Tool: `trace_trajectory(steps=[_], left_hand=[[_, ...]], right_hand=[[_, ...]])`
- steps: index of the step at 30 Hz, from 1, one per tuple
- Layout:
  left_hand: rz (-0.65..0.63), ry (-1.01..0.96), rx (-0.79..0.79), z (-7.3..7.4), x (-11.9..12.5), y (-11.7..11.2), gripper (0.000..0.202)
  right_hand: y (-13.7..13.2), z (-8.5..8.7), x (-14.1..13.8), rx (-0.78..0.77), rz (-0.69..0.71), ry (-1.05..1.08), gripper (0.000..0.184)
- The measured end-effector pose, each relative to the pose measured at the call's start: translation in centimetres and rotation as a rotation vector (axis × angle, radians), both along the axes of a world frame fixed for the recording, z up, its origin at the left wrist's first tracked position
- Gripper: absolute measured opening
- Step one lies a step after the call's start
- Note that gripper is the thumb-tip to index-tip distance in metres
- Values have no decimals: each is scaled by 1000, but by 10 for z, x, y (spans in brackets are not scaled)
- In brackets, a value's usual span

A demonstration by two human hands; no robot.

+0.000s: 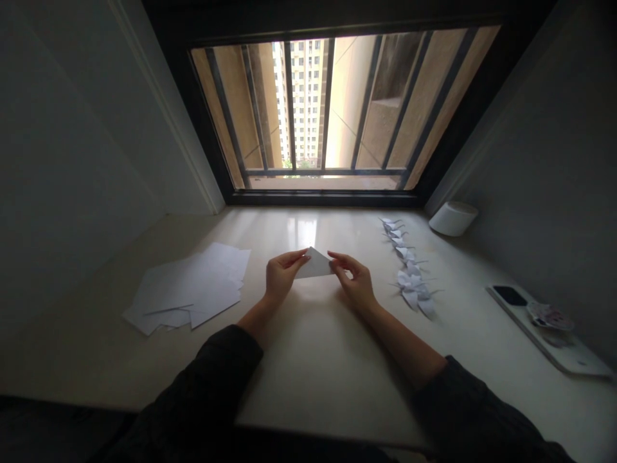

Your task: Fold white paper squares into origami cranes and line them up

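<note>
A small piece of white paper (314, 265), folded to a triangle with its peak pointing away from me, is held just above the tabletop between my two hands. My left hand (284, 273) pinches its left side between thumb and fingers. On the opposite side, my right hand (354, 276) grips the right corner the same way. To the right stands a row of several folded paper cranes (407, 265). Loose sheets of white paper (193, 283) lie overlapping in a pile on the left.
The pale tabletop (308, 360) runs up to a dark-framed, barred window (318, 199). A white cylinder-like object (453, 218) sits by the right wall. Nearer me on the right lies a phone (554, 347) with a large camera area and a grip on its back.
</note>
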State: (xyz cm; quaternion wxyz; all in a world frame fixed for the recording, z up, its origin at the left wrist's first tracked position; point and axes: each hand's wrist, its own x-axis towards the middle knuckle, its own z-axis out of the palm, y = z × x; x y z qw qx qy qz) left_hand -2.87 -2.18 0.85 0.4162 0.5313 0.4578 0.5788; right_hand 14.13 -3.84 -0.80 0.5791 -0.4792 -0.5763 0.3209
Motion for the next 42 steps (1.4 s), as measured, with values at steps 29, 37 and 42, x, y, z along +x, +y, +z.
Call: trace_trajectory(steps=[29,37,42], left_hand=[[31,455,117,1,-2,-6,27],[-138,289,-57,0,-7,2,30],[-152,260,-82,-1,-7,2,31]], right_hand=[[0,-6,-2,32,135,53,26],[-1,-6,-3,-13,147,74,29],[2,-11,-2,-44,120,84,29]])
